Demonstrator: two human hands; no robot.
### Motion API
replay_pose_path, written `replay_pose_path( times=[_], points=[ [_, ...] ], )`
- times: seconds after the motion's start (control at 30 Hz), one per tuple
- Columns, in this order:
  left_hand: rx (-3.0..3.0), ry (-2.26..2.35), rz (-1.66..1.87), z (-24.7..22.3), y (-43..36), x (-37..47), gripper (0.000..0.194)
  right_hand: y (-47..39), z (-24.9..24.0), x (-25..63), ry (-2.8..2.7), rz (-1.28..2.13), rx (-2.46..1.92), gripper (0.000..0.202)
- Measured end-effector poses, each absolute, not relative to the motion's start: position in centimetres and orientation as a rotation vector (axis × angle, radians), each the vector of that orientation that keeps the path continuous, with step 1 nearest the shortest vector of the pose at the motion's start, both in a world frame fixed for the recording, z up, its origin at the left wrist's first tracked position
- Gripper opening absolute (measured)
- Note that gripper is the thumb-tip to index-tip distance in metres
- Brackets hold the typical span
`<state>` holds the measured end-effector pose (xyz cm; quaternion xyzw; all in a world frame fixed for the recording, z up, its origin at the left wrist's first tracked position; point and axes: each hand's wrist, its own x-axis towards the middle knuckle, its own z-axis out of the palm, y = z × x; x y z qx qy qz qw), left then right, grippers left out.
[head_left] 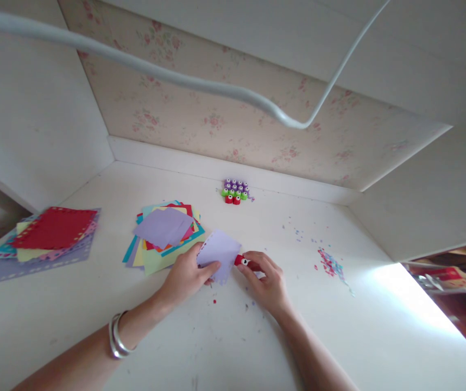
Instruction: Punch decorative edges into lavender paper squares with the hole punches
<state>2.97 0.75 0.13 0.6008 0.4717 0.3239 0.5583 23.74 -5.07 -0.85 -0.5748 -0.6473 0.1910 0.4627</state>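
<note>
Lilac paper (222, 251) in left hand (188, 274), red punch (239, 260) in right hand (269, 279)

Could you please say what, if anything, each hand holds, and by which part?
The left hand holds the lavender paper by its lower left side; the right hand holds the small red punch by its right end.

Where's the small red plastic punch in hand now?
In the head view, below centre, the red punch is in the right hand, at the right edge of the light-purple paper sheet.
</note>
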Motion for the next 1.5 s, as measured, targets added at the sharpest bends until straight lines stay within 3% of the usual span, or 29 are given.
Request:
replay_pose_path(
  times=[0.73,1.03,1.5],
  points=[
    [1.482,1.148,0.746,-0.29,0.77,2.90,0.041,-5.35,-0.76,23.49,-1.677,0.372,-1.327,0.017],
    [1.512,1.141,0.730,-0.05,0.68,2.92,0.032,-5.26,-1.06,23.41,-1.662,0.428,-1.349,0.015],
    [1.624,1.138,0.635,0.29,0.79,2.76,0.035,-5.31,-1.11,23.43,-1.630,0.550,-1.418,0.017]
  ],
)
